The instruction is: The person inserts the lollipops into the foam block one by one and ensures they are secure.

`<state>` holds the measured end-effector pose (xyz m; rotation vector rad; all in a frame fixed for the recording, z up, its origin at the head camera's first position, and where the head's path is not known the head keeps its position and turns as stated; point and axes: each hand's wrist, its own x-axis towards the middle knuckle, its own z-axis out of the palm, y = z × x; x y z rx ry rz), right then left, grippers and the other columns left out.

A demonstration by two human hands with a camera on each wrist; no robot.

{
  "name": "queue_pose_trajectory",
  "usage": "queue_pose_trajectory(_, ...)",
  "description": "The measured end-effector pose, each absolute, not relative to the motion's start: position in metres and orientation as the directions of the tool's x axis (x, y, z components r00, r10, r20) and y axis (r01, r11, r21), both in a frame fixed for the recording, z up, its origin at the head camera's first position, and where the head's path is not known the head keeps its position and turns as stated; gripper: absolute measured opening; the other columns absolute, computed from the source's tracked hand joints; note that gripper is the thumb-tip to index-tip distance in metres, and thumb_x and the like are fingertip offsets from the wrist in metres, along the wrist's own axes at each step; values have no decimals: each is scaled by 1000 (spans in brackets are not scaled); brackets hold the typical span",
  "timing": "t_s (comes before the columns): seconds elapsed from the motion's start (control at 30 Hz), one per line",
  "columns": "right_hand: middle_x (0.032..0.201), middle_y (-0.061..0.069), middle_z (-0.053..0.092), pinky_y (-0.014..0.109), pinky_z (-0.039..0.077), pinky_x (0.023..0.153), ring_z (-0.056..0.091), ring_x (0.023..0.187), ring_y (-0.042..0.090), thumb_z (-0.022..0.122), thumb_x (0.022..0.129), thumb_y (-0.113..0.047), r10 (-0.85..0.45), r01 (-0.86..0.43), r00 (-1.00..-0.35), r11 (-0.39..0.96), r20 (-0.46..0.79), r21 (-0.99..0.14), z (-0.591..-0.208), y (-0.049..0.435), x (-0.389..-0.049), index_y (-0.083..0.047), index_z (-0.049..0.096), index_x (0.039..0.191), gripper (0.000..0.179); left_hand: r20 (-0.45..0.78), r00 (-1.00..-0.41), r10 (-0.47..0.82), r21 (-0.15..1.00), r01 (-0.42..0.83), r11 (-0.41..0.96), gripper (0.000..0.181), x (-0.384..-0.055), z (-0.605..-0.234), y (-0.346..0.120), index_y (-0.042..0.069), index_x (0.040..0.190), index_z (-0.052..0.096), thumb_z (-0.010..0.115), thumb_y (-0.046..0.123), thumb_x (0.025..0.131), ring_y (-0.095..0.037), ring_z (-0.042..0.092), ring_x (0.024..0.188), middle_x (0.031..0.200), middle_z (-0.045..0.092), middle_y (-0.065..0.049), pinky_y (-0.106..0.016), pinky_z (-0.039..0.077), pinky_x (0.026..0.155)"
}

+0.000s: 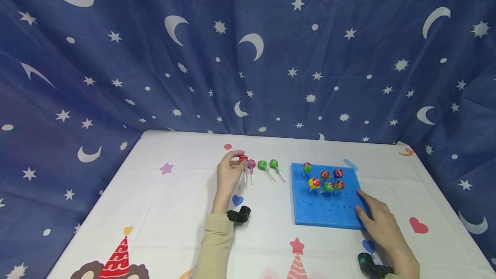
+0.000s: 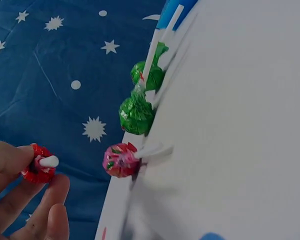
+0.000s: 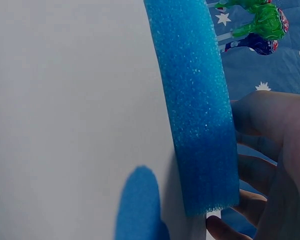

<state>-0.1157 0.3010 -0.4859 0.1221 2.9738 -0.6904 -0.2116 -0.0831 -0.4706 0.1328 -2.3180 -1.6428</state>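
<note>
My left hand (image 1: pixel 227 179) pinches a red-wrapped lollipop (image 2: pixel 39 164) by its head, the white stick pointing toward the left wrist camera. Beside it on the table lie a pink lollipop (image 1: pixel 251 164) and two green lollipops (image 1: pixel 262 165), their sticks toward me. My right hand (image 1: pixel 382 224) rests against the right edge of a blue foam block (image 1: pixel 325 216), fingers fairly straight. Several lollipops stand upright in the block's back half, among them a yellow one (image 1: pixel 314 183) and a blue one (image 1: pixel 338 173). Small holes show in its front half.
A white tablecloth (image 1: pixel 155 210) with printed hearts, stars and party hats covers the table. Behind it hangs a dark blue curtain (image 1: pixel 271 98) with moons and stars. Both wrists wear small black cameras (image 1: pixel 239 214).
</note>
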Motion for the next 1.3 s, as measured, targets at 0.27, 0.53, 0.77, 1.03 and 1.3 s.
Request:
queue_pose_trajectory(0.27, 147, 34, 29, 76, 20, 100, 23, 133, 58, 43, 100, -39, 50, 94, -993, 895, -111, -435, -486, 302, -116, -1, 25, 149, 64, 176, -970, -170, 939, 114, 323, 29, -206, -462, -72, 8, 112, 68, 69, 3, 83, -26, 69, 92, 113, 67, -10, -32, 58, 77)
queue_pose_trajectory(0.53, 147, 34, 29, 76, 20, 101, 23, 133, 58, 42, 100, -39, 55, 97, -993, 896, -109, -434, -485, 302, -116, -1, 25, 149, 65, 202, -973, -112, 928, 154, 339, 29, -202, -455, -57, 7, 110, 69, 70, 2, 82, -23, 67, 87, 105, 67, -10, -22, 56, 70)
queue_pose_trajectory(0.77, 146, 35, 30, 77, 20, 99, 24, 132, 58, 43, 100, -37, 64, 96, -994, 891, -87, -443, -487, 301, -116, -1, 27, 149, 63, 201, -978, -53, 914, 168, 368, 28, -198, -453, -40, 6, 109, 69, 71, 2, 81, -20, 65, 87, 102, 66, -9, -17, 54, 73)
queue_pose_trajectory(1.03, 146, 35, 31, 77, 20, 100, 24, 132, 58, 44, 100, -36, 57, 89, -995, 893, -85, -441, -487, 301, -115, 0, 28, 148, 62, 224, -974, 26, 909, 218, 355, 26, -192, -450, -25, 4, 108, 69, 70, 1, 82, -22, 68, 90, 103, 64, -12, -22, 56, 77)
queue_pose_trajectory(1.3, 146, 35, 31, 77, 21, 100, 24, 132, 58, 44, 100, -35, 55, 87, -995, 894, -87, -440, -487, 301, -116, 0, 28, 148, 62, 254, -964, 72, 898, 263, 353, 26, -189, -448, -16, 4, 107, 68, 69, -2, 82, -24, 69, 90, 102, 65, -13, -30, 57, 80)
